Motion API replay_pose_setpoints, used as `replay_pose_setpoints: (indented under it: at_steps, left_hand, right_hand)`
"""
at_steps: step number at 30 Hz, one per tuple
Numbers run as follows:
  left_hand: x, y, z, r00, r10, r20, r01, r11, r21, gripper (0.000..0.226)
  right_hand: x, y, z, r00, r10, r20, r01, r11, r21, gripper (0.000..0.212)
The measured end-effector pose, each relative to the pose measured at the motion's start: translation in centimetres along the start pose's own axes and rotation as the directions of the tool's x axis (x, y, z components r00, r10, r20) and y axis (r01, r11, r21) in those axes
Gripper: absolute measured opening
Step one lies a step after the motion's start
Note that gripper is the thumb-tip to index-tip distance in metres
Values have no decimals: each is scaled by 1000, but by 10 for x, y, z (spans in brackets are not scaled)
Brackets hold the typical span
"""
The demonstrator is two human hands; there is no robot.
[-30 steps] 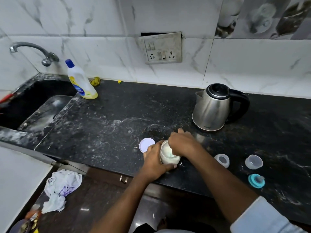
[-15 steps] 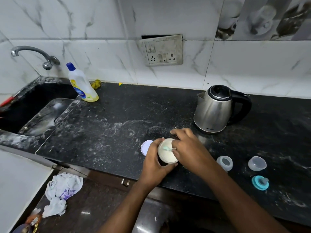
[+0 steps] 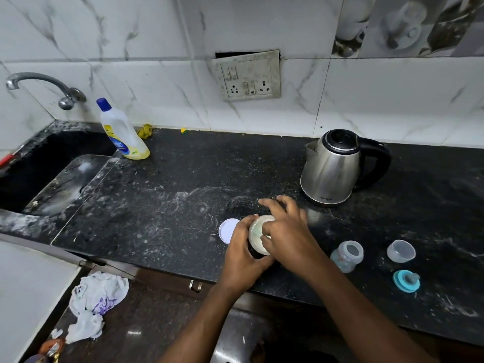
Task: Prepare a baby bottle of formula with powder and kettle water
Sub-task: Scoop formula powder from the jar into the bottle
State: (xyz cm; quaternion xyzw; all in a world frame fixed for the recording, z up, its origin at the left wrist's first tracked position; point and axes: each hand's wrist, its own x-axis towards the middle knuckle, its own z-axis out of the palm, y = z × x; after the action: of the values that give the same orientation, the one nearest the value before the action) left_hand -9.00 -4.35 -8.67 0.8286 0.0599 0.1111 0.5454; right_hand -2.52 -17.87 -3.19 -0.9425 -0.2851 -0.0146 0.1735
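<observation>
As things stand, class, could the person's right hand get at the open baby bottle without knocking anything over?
Probably yes. The bottle stands just right of the right hand, with bare counter between them. But that hand is busy at the powder jar, so it must let go first.

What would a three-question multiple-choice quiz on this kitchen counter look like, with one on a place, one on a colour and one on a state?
1. Where is the kettle?
A. in the sink
B. behind the hands, on the counter
C. on the floor

2. What colour is the teat ring?
A. red
B. black
C. teal

3. How does the baby bottle stand?
A. open, uncapped
B. capped
C. lying flat

Answers: 1 B, it stands beyond the right hand. 2 C, its ring is teal. 3 A, its mouth shows open.
</observation>
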Motion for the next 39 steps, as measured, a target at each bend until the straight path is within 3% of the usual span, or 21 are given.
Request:
replay_pose_setpoints:
  at_steps: [9, 18, 28, 39]
  left_hand:
    - [9, -7, 2, 1000, 27, 13, -27, 1000, -15, 88]
    - [10, -15, 1, 996, 78, 31, -80, 994, 78, 96]
    - [5, -15, 4, 992, 117, 38, -120, 986, 119, 95]
    - [3, -17, 7, 998, 52, 47, -57, 992, 109, 96]
  right_hand:
    - [-2, 8, -8, 987, 113, 110, -133, 971, 198, 14]
    - [-15, 33, -16, 951, 292, 98, -294, 768, 568, 14]
    - [-23, 35, -12, 936, 341, 92, -316, 693, 648, 24]
    - [-19, 45, -14, 920, 372, 120, -328, 568, 755, 13]
